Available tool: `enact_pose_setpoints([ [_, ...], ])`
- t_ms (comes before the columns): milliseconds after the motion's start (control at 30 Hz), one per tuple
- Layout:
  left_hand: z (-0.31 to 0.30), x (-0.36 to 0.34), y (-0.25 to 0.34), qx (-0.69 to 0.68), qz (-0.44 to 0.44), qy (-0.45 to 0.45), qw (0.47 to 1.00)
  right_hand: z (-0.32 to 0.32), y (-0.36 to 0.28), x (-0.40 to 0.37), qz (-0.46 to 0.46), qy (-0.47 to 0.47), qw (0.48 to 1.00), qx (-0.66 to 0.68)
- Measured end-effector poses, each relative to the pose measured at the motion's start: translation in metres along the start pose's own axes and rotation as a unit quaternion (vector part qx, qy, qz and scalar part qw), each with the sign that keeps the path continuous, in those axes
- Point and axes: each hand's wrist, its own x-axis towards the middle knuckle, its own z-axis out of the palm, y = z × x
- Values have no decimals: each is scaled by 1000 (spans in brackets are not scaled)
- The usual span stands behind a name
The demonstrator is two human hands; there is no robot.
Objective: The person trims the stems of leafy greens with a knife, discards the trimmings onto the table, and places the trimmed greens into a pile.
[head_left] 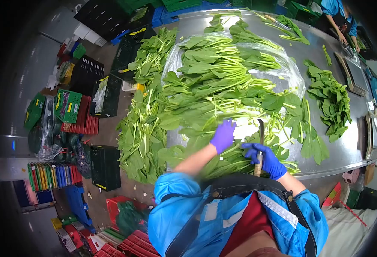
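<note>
My left hand (224,136), in a purple glove, reaches over the stems at the near side of a big heap of leafy greens (210,73). Its fingers look stretched forward onto the stems, and nothing shows lifted in them. To its right, my blue-gloved right hand (265,160) is closed around a knife with a wooden handle (258,166). The knife's dark, curved blade (261,130) points away from me over cut stems. More leafy greens (227,165) lie under and between my hands, close to my apron.
The metal table (338,156) carries another pile of greens (330,100) at right, near weighing scales (352,73). Greens also line its left edge (143,141). Clear plastic (297,81) lies under the heap. A co-worker (342,25) stands far right. Dark crates (105,167) stand left.
</note>
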Motion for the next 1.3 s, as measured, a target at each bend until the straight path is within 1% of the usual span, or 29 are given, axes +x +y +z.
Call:
enact_pose_setpoints([
  [33, 2, -15, 10, -66, 11, -78, 995, 0, 3, -2, 55, -38, 997, 48],
  [67, 3, -27, 18, -133, 22, -156, 979, -5, 5, -1, 59, -38, 996, 49],
  [100, -2, -35, 25, -134, 19, -159, 978, -14, 9, 2, 53, -32, 997, 45],
  [133, -13, -42, 32, -160, 38, -80, 983, -18, 11, 3, 46, -25, 998, 43],
  [167, -20, -49, 35, -184, 57, 0, 981, -21, 10, 5, 37, -48, 997, 57],
  [200, -22, -48, 31, -183, 55, -3, 982, -20, 5, 6, 39, -49, 996, 59],
  [267, -24, -30, 10, -171, 10, 101, 980, -16, -7, 9, 21, -24, 999, -10],
  [333, -18, -4, -18, -160, -23, 106, 981, -16, -12, 18, -3, -19, 999, -39],
  [400, -17, 31, -43, -85, -9, 117, 989, -16, -19, 25, -55, -9, 997, -56],
  [433, -13, 48, -53, -84, -6, 121, 989, -14, -23, 27, -68, -7, 995, -78],
  [467, -8, 64, -63, -40, -9, 145, 989, -8, -28, 27, -73, -7, 994, -81],
  [500, -9, 76, -66, 3, -11, 169, 986, -1, -31, 26, -92, 7, 991, -98],
  [533, -9, 83, -65, 3, -7, 173, 985, 2, -34, 25, -110, 22, 987, -116],
  [567, -9, 90, -64, 32, -22, 108, 993, -5, -33, 28, -118, 17, 984, -130],
  [600, -13, 100, -62, 63, -36, 44, 996, -3, -35, 24, -117, 35, 982, -146],
  [633, -21, 110, -57, 44, -11, 87, 995, -5, -35, 23, -116, 47, 981, -150],
  [667, -32, 123, -55, 38, 10, 23, 999, -10, -33, 23, -112, 59, 980, -153],
  [733, -55, 144, -52, 168, 36, 90, 981, -22, -33, 28, -116, 59, 980, -150],
  [767, -68, 152, -54, 170, 38, 92, 980, -26, -33, 30, -110, 67, 980, -149],
  [833, -98, 167, -68, 254, -56, -76, 963, -28, -39, 31, -109, 79, 980, -145],
  [900, -70, 182, -134, 284, -85, -33, 954, -29, -46, 31, -131, 84, 978, -142],
  [933, -112, 183, -125, 265, -129, -137, 946, -31, -47, 32, -139, 88, 975, -146],
  [1000, -104, 193, -167, 270, -118, -135, 946, -44, -43, 37, -143, 90, 976, -136],
  [1067, -103, 201, -183, 206, -163, -177, 949, -51, -39, 42, -116, 115, 978, -127],
  [1133, -100, 207, -189, 183, -159, -176, 954, -51, -40, 45, -119, 116, 978, -123],
  [1200, -92, 207, -200, 44, -171, -247, 953, -51, -39, 44, -114, 126, 977, -128],
  [1233, -93, 204, -200, 67, -133, -224, 963, -50, -40, 45, -119, 124, 977, -126],
  [1267, -95, 203, -200, 65, -132, -226, 963, -51, -42, 45, -118, 127, 977, -126],
  [1300, -97, 201, -201, 73, -98, -171, 978, -51, -41, 47, -125, 126, 975, -130],
])
